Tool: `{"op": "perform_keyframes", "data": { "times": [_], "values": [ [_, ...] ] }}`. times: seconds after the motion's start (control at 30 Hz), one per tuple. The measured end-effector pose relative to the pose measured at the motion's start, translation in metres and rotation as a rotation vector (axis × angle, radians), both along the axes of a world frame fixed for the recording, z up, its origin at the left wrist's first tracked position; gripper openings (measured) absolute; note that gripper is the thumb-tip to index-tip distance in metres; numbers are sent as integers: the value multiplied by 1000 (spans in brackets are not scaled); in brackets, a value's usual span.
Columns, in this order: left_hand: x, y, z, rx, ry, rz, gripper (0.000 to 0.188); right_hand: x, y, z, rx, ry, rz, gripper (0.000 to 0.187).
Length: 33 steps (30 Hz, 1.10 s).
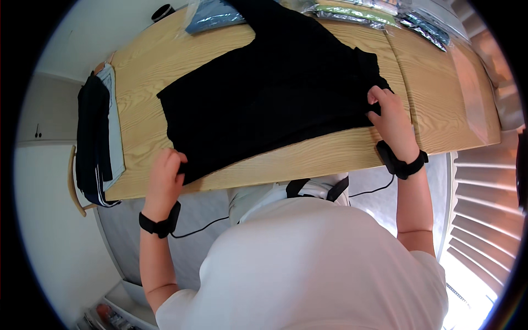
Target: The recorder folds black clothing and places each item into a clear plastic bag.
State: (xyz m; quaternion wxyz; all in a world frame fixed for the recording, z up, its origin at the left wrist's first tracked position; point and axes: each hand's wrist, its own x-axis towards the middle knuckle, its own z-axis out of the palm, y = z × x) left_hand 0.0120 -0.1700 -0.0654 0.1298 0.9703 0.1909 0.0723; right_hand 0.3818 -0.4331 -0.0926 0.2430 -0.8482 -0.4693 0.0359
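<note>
Black fabric garment [275,93] spread flat on light wooden tabletop [429,82], left hand [165,179] fingers pinching its near left corner, right hand [390,118] fingers pinching its right corner.

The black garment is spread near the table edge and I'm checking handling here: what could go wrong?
The left hand pinches only a corner of the black garment, so it may slip. The right hand bunches the hem, risking creases. Packaged items at the far edge could get dragged.
</note>
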Motion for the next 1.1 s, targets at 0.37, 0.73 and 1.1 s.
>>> {"op": "perform_keyframes", "data": {
  "times": [0.37, 0.73, 1.1],
  "values": [
    [-8, 5, -13, 44, -33, -34, 40, -8, -5, 5, -35, 10, 17, 31],
    [-12, -2, 3, -31, -74, 34, 39, -11, -13, 15, -70, 113, 12, 39],
    [43, -38, -10, 110, 192, -20, 54, -104, 76, 18, -211, -318, 370, 55]
  ]
}}
